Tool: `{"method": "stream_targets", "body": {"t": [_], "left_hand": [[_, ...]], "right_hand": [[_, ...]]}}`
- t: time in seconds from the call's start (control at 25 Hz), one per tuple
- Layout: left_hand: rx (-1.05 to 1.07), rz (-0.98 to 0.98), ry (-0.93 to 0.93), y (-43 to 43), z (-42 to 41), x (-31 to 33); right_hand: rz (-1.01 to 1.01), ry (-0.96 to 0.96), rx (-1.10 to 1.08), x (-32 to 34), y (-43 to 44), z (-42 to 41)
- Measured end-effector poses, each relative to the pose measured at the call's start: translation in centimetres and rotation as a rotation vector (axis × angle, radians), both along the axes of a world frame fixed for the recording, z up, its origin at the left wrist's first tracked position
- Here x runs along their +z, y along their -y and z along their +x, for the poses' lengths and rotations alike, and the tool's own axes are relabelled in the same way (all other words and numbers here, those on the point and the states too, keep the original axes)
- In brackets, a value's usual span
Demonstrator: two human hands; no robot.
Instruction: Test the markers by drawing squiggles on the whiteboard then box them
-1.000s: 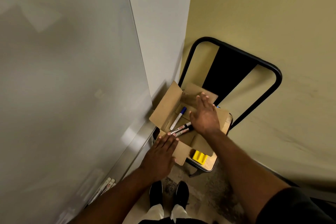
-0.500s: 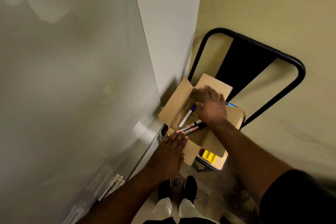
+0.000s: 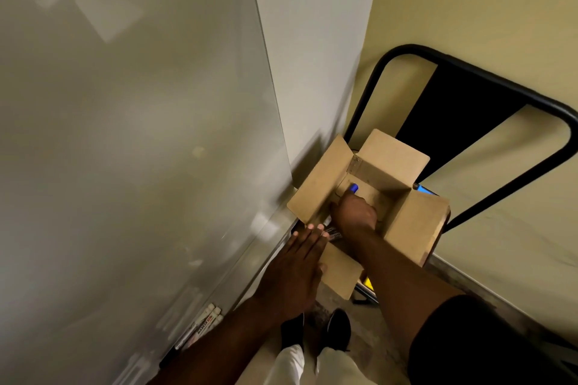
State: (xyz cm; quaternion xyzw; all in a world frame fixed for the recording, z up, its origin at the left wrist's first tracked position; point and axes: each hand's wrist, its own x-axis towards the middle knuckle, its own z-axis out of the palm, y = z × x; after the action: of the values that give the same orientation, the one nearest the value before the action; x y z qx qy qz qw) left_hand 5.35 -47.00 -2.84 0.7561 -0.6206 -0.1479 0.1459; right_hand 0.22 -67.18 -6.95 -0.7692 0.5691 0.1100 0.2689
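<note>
The right hand (image 3: pixel 355 212) is inside the open brown cardboard box (image 3: pixel 322 184), fingers curled round a blue-capped marker (image 3: pixel 354 187). The left hand (image 3: pixel 297 262) lies flat with straight fingers on the box's near flap (image 3: pixel 341 272).

Bare left hand (image 3: pixel 297 269), bare right hand (image 3: pixel 355 212), black short sleeve (image 3: pixel 475 341) on the right, white trousers (image 3: pixel 289 364), black shoes (image 3: pixel 339 330).
</note>
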Motion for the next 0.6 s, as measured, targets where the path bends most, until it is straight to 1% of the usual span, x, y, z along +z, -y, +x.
{"method": "stream_targets", "body": {"t": [0.12, 0.24, 0.44, 0.6], "left_hand": [[0.048, -0.035, -0.045, 0.0, -0.1, 0.1], [0.090, -0.074, -0.127, 0.1, -0.5, 0.4], [0.182, -0.106, -0.316, 2.2, -0.4, 1.3], [0.280, -0.060, -0.481, 4.1, -0.7, 2.5]], "right_hand": [[0.072, 0.039, -0.126, -0.6, 0.3, 0.3], [0.086, 0.174, -0.262, 0.3, -0.2, 0.0], [0.015, 0.417, -0.361, 3.3, -3.0, -2.2], [0.062, 0.666, -0.354, 5.4, -5.8, -4.0]]}}
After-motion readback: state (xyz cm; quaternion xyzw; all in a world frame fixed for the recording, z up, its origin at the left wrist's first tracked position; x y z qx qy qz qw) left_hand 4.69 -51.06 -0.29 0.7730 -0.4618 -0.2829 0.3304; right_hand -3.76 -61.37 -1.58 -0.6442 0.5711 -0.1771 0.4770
